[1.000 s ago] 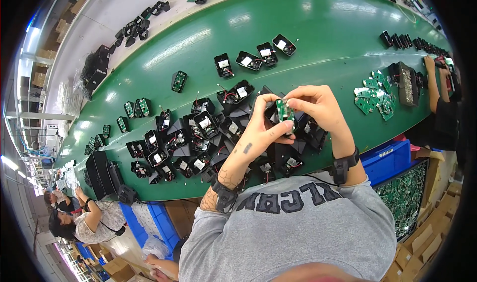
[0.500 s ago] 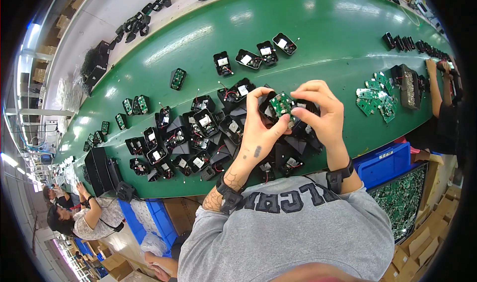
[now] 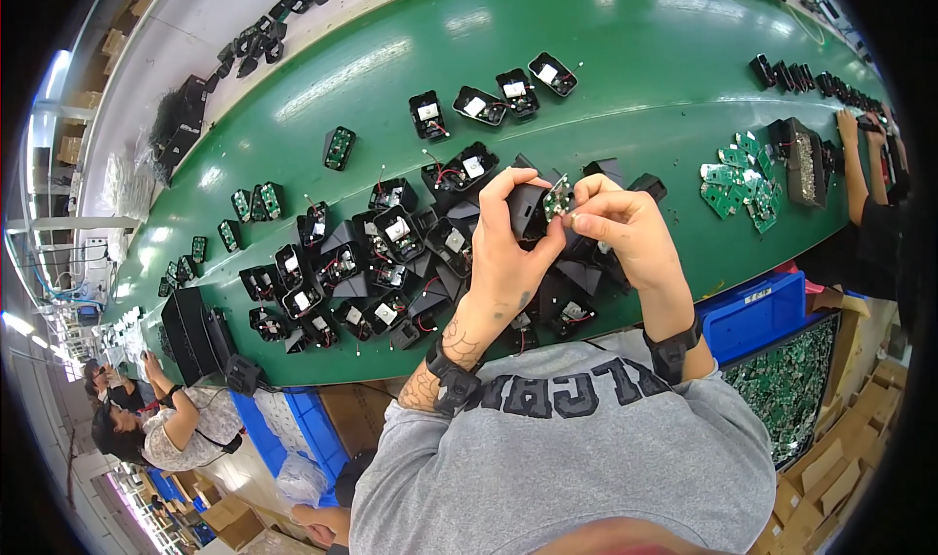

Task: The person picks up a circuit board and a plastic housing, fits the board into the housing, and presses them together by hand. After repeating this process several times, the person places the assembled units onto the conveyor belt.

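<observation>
My left hand [image 3: 500,262] is wrapped round a black plastic housing [image 3: 528,209] above the pile on the table. A green circuit board [image 3: 558,199] sits at the housing's open side, tilted nearly edge-on. My right hand [image 3: 630,231] is closed in a pinch at the board's lower right edge; a small pale bit shows by its fingertips, too small to name. Under and left of my hands lies a crowd of open black housings [image 3: 398,231] with white blocks and red wires inside.
Loose green boards [image 3: 740,184] lie at the right beside a black box of small parts [image 3: 807,164]. Housings fitted with boards [image 3: 266,201] stand at the left. Blue bins [image 3: 754,316] sit below the table edge. Co-workers are at both ends.
The housing has turned in my left hand, so the board shows edge-on rather than face-up. My right fingers have closed from a spread pose into a pinch at the board.
</observation>
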Motion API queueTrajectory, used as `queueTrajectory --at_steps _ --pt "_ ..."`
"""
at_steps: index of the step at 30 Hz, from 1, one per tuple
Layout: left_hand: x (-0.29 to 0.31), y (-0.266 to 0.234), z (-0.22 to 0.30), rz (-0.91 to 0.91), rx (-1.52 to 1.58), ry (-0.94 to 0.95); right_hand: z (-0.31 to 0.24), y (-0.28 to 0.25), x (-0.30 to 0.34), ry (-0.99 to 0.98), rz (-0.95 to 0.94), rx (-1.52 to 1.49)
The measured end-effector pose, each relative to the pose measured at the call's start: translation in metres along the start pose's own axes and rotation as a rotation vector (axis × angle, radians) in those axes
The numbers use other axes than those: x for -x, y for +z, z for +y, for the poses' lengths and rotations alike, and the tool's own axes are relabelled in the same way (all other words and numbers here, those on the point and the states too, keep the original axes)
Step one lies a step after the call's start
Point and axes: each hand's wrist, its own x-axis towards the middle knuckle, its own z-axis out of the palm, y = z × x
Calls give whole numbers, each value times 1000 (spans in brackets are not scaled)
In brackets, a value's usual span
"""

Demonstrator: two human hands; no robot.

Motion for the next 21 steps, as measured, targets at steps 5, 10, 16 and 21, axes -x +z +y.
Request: queueTrajectory --at_steps 5,10,16,21 --pt "1 0 0 -30 65 -13 -13 9 1 26 -11 -4" --pt "2 -1 11 -48 11 -1 -7 4 -1 13 -48 -15" --pt "2 2 25 -43 81 -118 -8 3 -1 19 -21 -15" --pt "3 3 15 -35 -17 31 -6 6 1 -40 -15 -33"
